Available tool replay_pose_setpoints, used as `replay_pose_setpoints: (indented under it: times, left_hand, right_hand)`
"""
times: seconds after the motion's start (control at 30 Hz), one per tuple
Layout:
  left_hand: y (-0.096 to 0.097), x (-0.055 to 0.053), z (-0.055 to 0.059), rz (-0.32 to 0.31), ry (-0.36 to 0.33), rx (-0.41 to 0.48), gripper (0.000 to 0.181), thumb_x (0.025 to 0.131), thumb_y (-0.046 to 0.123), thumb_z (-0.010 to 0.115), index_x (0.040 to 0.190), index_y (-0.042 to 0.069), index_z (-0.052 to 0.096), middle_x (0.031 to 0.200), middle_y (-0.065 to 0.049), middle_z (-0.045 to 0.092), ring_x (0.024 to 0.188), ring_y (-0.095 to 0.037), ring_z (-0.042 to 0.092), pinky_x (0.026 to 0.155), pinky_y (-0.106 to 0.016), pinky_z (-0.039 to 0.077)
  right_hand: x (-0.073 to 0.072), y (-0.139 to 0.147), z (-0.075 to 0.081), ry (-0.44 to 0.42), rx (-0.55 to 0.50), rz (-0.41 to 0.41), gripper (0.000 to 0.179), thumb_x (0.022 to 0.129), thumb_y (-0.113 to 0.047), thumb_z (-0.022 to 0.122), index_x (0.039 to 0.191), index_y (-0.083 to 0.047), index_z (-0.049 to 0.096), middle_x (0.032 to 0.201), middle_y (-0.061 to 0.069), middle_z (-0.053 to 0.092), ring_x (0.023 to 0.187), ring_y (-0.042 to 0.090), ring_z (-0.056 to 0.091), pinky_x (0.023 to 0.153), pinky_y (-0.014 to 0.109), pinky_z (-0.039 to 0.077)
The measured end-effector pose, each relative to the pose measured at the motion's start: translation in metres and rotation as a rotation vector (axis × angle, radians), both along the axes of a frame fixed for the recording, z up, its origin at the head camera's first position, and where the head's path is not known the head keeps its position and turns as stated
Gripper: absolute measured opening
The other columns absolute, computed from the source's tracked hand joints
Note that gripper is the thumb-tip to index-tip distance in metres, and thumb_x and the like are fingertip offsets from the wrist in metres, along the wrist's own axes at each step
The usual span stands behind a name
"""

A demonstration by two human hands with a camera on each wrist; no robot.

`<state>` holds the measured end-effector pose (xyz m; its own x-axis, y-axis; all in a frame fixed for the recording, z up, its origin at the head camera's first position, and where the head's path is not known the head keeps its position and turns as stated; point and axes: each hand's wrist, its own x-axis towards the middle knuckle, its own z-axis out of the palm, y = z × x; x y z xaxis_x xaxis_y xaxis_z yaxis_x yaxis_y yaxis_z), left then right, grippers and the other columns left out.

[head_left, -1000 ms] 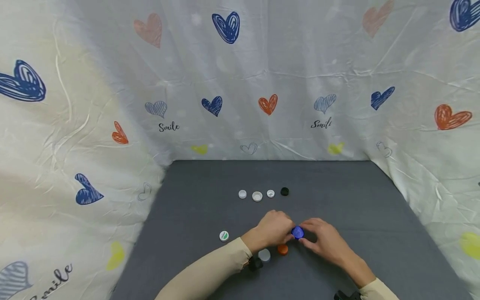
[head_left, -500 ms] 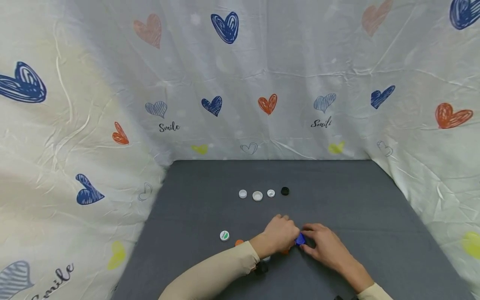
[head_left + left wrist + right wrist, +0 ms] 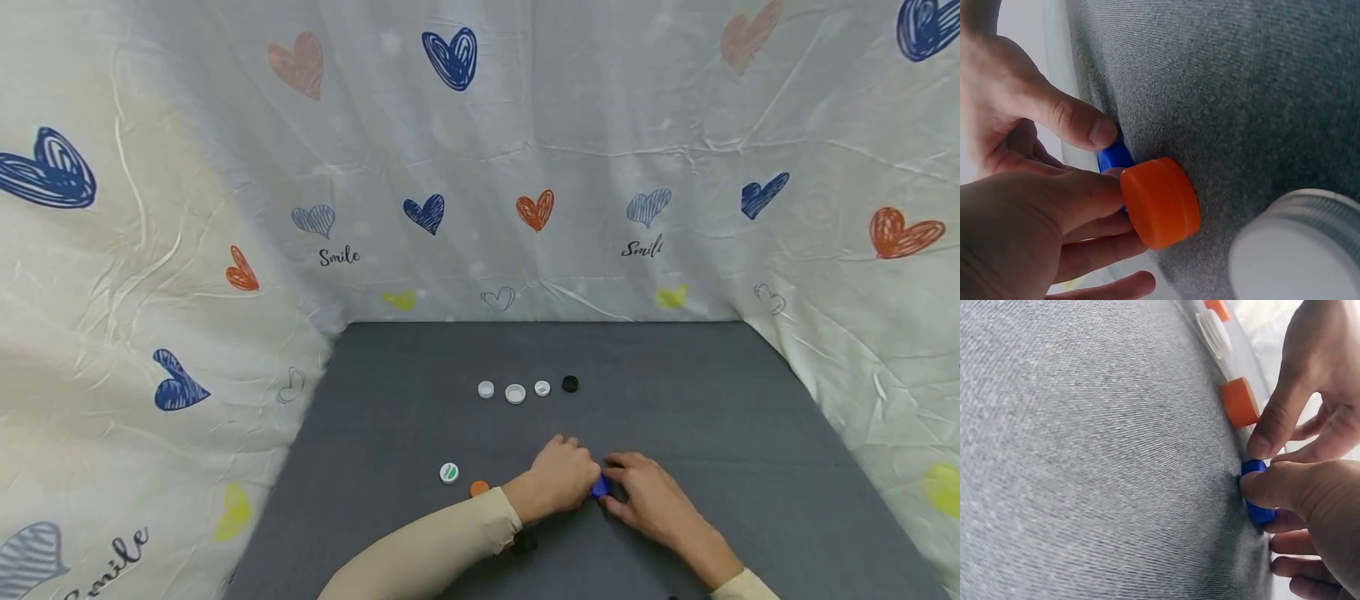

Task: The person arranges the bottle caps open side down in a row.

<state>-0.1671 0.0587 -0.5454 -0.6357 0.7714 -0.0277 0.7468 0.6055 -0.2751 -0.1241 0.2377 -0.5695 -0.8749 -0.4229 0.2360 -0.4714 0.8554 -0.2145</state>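
A blue bottle cap is between my two hands, low over the grey cloth. My right hand pinches it, the thumb lying across its side in the right wrist view. My left hand grips its other end with thumb and fingertips. Close to the left hand sits an orange bottle cap, which the hand hides from the head view. A white cap with a ridged rim lies near it.
Farther back on the cloth stand white caps and a black cap in a row. To the left lie a white cap with a green mark and another orange cap. Curtains with printed hearts surround the table.
The blue cap has come down and slightly towards me, turning from top-up to tilted. Both hands moved with it. The left forearm now covers the nearer orange and white caps.
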Motion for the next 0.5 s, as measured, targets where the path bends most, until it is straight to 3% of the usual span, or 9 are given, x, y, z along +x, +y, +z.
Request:
replay_pose_setpoints:
  times: [0.23, 0.5]
  left_hand:
    - [-0.013, -0.006, 0.006, -0.011, -0.031, 0.068, 0.012, 0.088, 0.045, 0.072, 0.087, 0.034, 0.073, 0.086, 0.009, 0.070, 0.080, -0.012, 0.062, 0.074, -0.033, 0.050]
    - [-0.033, -0.019, 0.022, 0.011, -0.028, 0.136, 0.023, 0.089, 0.050, 0.071, 0.077, 0.031, 0.069, 0.080, 0.011, 0.067, 0.077, -0.012, 0.061, 0.068, -0.031, 0.049]
  right_hand:
    - [-0.006, -0.002, 0.011, -0.040, -0.006, 0.009, 0.040, 0.080, -0.035, 0.083, 0.108, -0.007, 0.077, 0.120, 0.010, 0.070, 0.113, 0.029, 0.065, 0.093, 0.049, 0.053]
    - [-0.025, -0.006, 0.026, -0.028, -0.012, 0.035, 0.045, 0.084, -0.037, 0.081, 0.115, -0.006, 0.075, 0.122, 0.009, 0.069, 0.114, 0.029, 0.065, 0.093, 0.050, 0.053]
